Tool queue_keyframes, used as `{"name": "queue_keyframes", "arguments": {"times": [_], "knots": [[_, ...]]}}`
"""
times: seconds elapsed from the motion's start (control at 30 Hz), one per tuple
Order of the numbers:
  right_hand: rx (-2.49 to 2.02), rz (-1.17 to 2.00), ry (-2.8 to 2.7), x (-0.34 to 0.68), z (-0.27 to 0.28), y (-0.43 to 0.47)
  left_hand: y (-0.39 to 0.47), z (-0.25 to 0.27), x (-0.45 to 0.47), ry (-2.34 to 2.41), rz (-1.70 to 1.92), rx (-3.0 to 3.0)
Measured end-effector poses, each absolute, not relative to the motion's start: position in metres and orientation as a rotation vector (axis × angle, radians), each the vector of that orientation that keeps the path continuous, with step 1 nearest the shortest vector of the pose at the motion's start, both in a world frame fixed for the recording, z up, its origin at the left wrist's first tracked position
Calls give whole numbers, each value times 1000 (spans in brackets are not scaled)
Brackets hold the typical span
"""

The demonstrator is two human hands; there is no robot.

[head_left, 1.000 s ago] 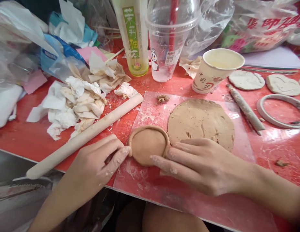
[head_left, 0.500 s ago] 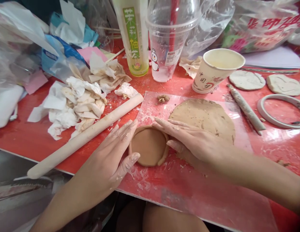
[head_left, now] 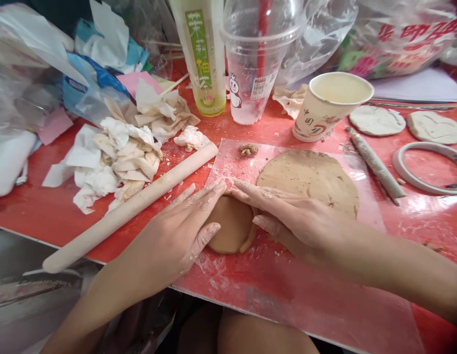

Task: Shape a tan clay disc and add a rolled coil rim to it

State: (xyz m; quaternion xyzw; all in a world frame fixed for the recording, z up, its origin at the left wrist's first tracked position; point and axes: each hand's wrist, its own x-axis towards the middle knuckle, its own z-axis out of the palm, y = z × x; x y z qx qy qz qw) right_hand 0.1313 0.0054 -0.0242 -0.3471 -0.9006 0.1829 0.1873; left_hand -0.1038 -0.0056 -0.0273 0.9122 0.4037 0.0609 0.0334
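Between my hands lies a round brown clay disc (head_left: pixel 230 223) with a low raised rim, part of it hidden under my fingers. My left hand (head_left: pixel 180 226) rests along its left side, fingers stretched out and dusted with clay. On the far right side of the rim, my right hand (head_left: pixel 287 211) lies with straight fingers, its fingertips close to those of my left. Behind my right hand is a larger flat clay slab (head_left: pixel 309 174) on a clear plastic sheet (head_left: pixel 305 305). A small crumbled clay lump (head_left: pixel 248 150) sits beyond the disc.
A rolling pin (head_left: pixel 132 209) lies left of my hands, beside crumpled tissues (head_left: pixel 114 157). A drink bottle (head_left: pixel 206 64), plastic cup (head_left: pixel 254 73) and paper cup (head_left: pixel 331 103) stand behind. At right are a grey clay roll (head_left: pixel 376 164) and a tape ring (head_left: pixel 416 182).
My left hand has shifted right and slightly away from me, covering more of the disc's left rim. My right hand has barely moved.
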Motion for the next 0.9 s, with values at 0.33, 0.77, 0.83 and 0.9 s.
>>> {"name": "queue_keyframes", "arguments": {"times": [0.33, 0.77, 0.83, 0.9], "knots": [[-1018, 524, -2526, 130, -26, 5, -1, -28, -105, 1206, 195, 2776], [-1011, 326, -2518, 135, -27, 2, -14, -28, -110, 1433, 275, 2616], [-984, 287, -2549, 139, -29, -2, -19, -28, -115, 1434, 263, 2561], [-952, 262, -2593, 142, -32, -7, -22, -28, -118, 1372, 232, 2554]]}}
